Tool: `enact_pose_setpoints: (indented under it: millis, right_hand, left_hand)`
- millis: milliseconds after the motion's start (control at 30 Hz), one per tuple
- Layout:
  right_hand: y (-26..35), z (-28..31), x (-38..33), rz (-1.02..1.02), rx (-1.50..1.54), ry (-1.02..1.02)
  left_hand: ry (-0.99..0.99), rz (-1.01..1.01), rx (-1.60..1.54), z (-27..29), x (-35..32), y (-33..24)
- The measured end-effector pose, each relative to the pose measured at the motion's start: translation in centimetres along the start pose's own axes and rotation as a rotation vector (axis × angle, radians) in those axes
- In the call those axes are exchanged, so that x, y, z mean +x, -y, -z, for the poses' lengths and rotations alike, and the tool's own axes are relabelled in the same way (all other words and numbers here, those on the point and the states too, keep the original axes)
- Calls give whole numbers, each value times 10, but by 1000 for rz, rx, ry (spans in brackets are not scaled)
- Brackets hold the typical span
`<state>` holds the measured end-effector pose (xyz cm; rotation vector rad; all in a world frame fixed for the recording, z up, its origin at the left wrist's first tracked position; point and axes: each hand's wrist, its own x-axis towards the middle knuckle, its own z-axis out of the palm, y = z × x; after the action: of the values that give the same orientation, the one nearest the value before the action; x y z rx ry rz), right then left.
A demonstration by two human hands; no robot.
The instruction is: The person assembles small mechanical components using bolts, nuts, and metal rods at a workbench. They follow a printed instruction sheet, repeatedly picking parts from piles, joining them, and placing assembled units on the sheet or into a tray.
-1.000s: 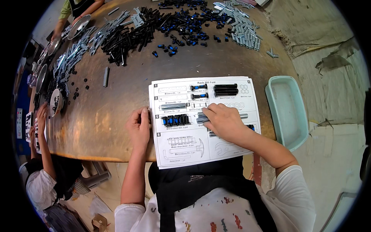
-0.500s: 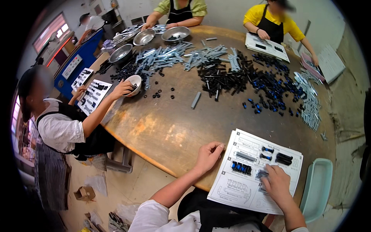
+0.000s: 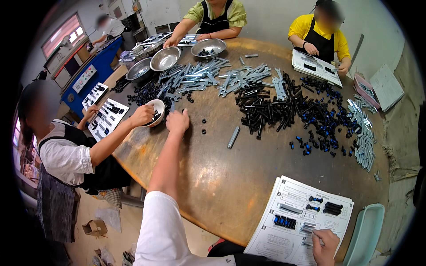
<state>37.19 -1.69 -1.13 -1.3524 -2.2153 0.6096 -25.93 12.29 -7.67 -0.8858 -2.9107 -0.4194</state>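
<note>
Small black parts lie loose just beyond the left hand, fingers curled, empty; right hand pinches a silver piece on the part-filled sorting sheet.

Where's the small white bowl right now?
In the head view, the white bowl sits far left on the table, held by a co-worker's hand, just left of the left hand.

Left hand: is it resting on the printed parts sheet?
No. The left hand is stretched far across the round table beside a co-worker's small white bowl, well away from the sheet.
</note>
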Motion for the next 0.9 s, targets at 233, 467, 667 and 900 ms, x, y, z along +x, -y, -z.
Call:
enact_pose_setpoints:
  millis: [233, 467, 667, 900]
  right_hand:
    - [1, -13, 11, -14, 25, 15]
    - [11, -21, 32, 63, 11, 35]
    - [12, -19, 30, 24, -25, 36]
    - [9, -21, 12, -88, -29, -16]
  left_hand:
    - [-133, -218, 92, -10, -24, -1]
    - [-158, -411, -130, 18, 5, 6]
    - [-242, -446, 195, -16, 94, 13]
    - [-185, -501, 301, -25, 142, 23]
